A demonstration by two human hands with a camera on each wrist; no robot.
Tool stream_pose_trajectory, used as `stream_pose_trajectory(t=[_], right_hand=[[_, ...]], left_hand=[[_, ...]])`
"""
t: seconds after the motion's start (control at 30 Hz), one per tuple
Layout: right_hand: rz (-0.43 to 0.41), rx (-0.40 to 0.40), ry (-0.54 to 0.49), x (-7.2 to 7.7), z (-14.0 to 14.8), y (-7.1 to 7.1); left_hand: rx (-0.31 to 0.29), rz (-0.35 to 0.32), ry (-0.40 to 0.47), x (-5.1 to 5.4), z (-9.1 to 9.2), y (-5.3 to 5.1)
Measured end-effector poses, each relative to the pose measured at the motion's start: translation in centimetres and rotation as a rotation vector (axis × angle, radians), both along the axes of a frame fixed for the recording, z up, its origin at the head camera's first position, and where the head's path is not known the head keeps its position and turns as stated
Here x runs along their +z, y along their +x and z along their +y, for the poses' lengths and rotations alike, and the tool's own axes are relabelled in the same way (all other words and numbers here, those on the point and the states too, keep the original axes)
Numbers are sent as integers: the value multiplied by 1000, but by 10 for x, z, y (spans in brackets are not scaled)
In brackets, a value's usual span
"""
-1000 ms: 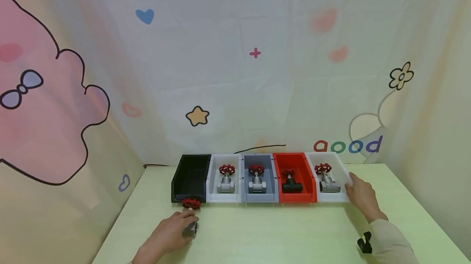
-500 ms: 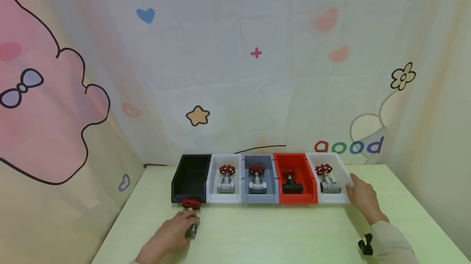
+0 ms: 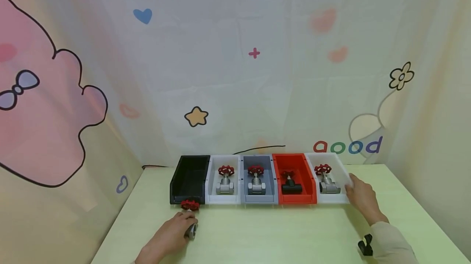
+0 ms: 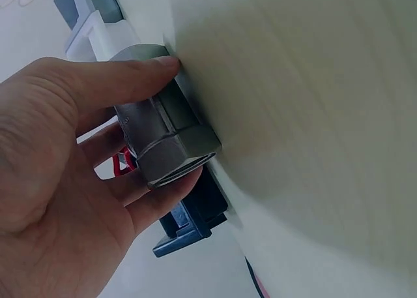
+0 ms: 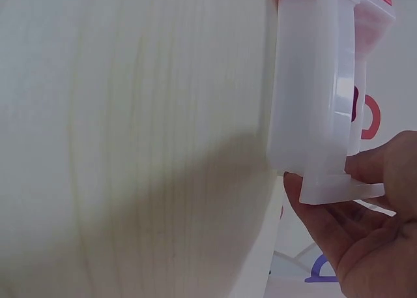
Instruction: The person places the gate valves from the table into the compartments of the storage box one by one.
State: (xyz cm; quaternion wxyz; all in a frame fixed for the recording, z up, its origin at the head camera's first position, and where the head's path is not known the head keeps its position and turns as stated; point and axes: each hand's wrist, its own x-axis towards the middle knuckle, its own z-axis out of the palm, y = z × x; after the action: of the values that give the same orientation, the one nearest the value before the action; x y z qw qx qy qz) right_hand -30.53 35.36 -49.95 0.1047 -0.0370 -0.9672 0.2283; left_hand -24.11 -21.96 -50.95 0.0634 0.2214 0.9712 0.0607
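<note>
My left hand (image 3: 167, 231) holds a metal gate valve (image 4: 169, 132) by its body, low at the table in front of the black bin (image 3: 189, 178). The thumb lies along one side of the body and fingers wrap the other. The valve's red handwheel (image 3: 189, 205) points at that bin's front lip; whether they touch I cannot tell. At the row's far end, my right hand (image 3: 362, 198) grips the side wall of the right-hand white bin (image 5: 313, 96), thumb and fingers on either side. That bin holds a gate valve (image 3: 328, 182) with a red handwheel.
Between the end bins stand a white bin (image 3: 223, 199), a grey bin (image 3: 259, 199) and a red bin (image 3: 297, 199), each with a red-wheeled valve. The red bin's valve (image 3: 291, 186) has a black body. A small black object (image 3: 365, 245) sits beside the right sleeve.
The valve in my left hand has turned slightly, and less of its body shows below the fingers. My right hand keeps its grip on the white bin. The head view has shifted a little.
</note>
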Motion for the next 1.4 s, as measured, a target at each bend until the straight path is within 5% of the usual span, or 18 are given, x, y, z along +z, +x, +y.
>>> stream_pose_trajectory(t=[0.73, 1.03, 1.27, 1.4], right_hand=[[2, 5, -1, 1, -1, -1], [-3, 7, -14, 2, -1, 2], [-1, 0, -8, 0, 1, 0], [2, 1, -6, 0, 1, 0]], left_hand=[[-71, 64, -10, 3, -5, 3], [-97, 145, 6, 21, -6, 11], [-140, 276, 34, 33, -9, 13], [-112, 245, 43, 40, -10, 13]])
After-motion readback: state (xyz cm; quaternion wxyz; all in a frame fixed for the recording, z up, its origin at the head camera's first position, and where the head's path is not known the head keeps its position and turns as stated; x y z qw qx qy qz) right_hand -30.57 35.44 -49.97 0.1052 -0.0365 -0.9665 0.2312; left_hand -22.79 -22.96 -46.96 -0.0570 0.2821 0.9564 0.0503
